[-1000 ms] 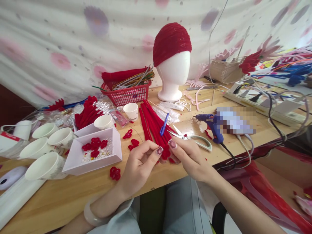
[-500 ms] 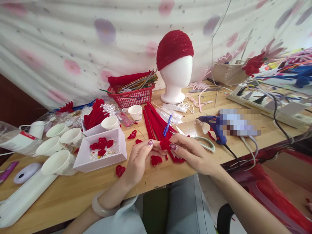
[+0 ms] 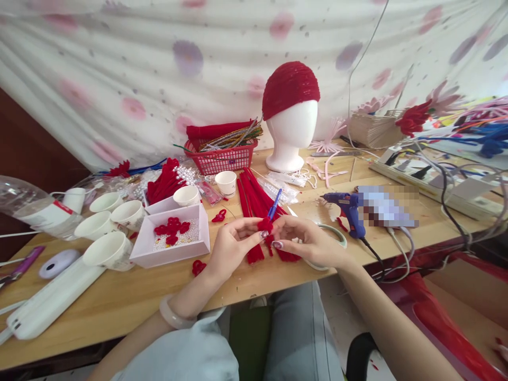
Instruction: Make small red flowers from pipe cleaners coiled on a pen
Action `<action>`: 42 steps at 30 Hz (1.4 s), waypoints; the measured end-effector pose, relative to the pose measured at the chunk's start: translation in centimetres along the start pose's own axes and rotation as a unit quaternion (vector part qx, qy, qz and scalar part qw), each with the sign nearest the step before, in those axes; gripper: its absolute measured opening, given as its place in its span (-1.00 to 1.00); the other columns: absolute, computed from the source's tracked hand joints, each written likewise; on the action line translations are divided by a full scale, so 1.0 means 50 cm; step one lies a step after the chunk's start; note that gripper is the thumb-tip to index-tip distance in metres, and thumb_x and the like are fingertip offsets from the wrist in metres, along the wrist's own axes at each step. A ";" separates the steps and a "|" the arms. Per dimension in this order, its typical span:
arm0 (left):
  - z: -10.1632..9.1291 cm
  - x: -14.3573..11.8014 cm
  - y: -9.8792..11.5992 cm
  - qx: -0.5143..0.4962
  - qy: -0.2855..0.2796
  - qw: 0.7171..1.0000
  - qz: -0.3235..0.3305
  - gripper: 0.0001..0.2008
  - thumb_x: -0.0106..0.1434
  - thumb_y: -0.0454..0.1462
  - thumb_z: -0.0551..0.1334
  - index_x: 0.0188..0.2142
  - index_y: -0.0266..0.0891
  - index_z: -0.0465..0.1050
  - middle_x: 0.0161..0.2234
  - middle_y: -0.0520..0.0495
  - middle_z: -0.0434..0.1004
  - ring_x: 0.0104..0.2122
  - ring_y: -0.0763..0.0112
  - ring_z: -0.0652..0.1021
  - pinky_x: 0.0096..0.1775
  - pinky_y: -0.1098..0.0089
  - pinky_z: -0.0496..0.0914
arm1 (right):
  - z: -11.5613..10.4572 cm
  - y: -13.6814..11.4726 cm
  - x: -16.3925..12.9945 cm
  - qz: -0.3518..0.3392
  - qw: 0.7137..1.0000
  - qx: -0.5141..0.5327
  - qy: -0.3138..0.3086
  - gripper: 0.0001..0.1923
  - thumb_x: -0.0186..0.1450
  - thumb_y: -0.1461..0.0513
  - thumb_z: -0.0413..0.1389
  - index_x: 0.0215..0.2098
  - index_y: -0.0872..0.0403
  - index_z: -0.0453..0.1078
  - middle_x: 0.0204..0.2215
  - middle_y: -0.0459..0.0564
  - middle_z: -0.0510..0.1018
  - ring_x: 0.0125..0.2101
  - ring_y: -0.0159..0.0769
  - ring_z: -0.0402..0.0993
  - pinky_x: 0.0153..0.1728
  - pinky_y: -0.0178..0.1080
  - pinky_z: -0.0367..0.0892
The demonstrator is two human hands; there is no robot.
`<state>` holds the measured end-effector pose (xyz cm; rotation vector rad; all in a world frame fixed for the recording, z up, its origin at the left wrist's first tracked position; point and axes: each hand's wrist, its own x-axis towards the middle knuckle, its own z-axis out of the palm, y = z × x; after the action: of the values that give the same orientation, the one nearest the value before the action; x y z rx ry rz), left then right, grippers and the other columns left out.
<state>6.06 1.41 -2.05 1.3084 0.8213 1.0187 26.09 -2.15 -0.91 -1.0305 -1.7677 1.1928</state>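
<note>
Between my hands is a small red flower of fuzzy chenille stem (image 3: 265,226). My left hand (image 3: 234,246) pinches it with the thumb in front and the fingers behind. From the other side my right hand (image 3: 311,241) has its thumb and fingertips closed at the flower's right edge; its exact grip is partly hidden. Below and behind lie bundles of red chenille stems (image 3: 249,203) with a blue pen (image 3: 275,203) on them. Scissors (image 3: 337,233) with pale handles lie partly behind my right hand. Loose red looped pieces (image 3: 198,268) rest by my left wrist.
At left, a white box (image 3: 202,244) holds red flowers and pearl beads, near several paper cups (image 3: 109,251). A red basket (image 3: 222,160) of stems and a foam head (image 3: 289,132) stand behind. A blue glue gun (image 3: 351,209) and power strip (image 3: 428,182) are at right.
My left thumb and fingers have moved right and closed on the flower, which my right hand mostly held before. The right thumb has slid lower. The view has shifted slightly.
</note>
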 end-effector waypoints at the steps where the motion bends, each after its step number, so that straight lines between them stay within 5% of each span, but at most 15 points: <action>1: -0.001 0.001 -0.001 0.007 0.007 1.000 0.004 -0.70 0.05 -0.31 0.44 -0.17 -0.26 0.61 -0.22 -0.10 0.71 -0.22 0.32 0.65 -0.08 0.33 0.53 | 0.000 0.000 0.000 0.007 1.000 -0.006 0.006 -0.78 0.35 0.10 0.19 -0.19 0.08 0.36 -0.41 -0.11 0.50 -0.50 -0.39 0.38 -0.45 -0.32 0.30; 7: 0.004 0.001 0.005 -0.005 0.006 1.000 -0.021 -0.69 -0.02 -0.30 0.47 -0.23 -0.29 0.63 -0.29 -0.13 0.72 -0.25 0.25 0.68 -0.11 0.27 0.56 | 0.012 0.002 0.000 -0.001 0.996 -0.049 0.068 -0.76 0.40 0.08 0.12 -0.29 0.09 0.37 -0.49 -0.13 0.50 -0.58 -0.41 0.35 -0.53 -0.34 0.24; 25: 0.006 -0.002 0.023 -0.091 -0.008 0.992 -0.091 -0.68 -0.01 -0.13 0.48 -0.36 -0.28 0.52 -0.49 0.02 0.63 -0.48 0.32 0.67 -0.36 0.38 0.58 | 0.016 0.003 -0.002 -0.001 0.998 -0.011 0.059 -0.83 0.37 0.15 0.10 -0.31 0.08 0.30 -0.56 -0.20 0.38 -0.60 -0.43 0.27 -0.55 -0.35 0.19; 36: 0.000 0.002 0.008 -0.053 -0.037 0.997 -0.032 -0.72 0.02 -0.27 0.48 -0.22 -0.24 0.66 -0.27 -0.10 0.73 -0.24 0.31 0.67 -0.10 0.33 0.54 | 0.020 -0.008 -0.005 0.002 0.998 -0.019 0.053 -0.77 0.39 0.09 0.11 -0.32 0.08 0.31 -0.54 -0.18 0.40 -0.60 -0.43 0.29 -0.55 -0.34 0.19; 42: 0.000 -0.001 0.016 0.008 -0.060 0.998 0.003 -0.82 0.10 -0.28 0.40 -0.26 -0.26 0.68 -0.29 -0.11 0.73 -0.27 0.25 0.67 -0.14 0.30 0.55 | 0.024 -0.025 -0.005 0.000 0.989 -0.129 0.070 -0.61 0.49 0.07 -0.07 -0.47 0.05 0.20 -0.56 -0.16 0.35 -0.51 -0.38 0.28 -0.44 -0.30 0.20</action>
<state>5.93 1.37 -1.28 1.3720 0.7353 0.9297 24.83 -3.07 -0.11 -1.2326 -1.8404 0.8831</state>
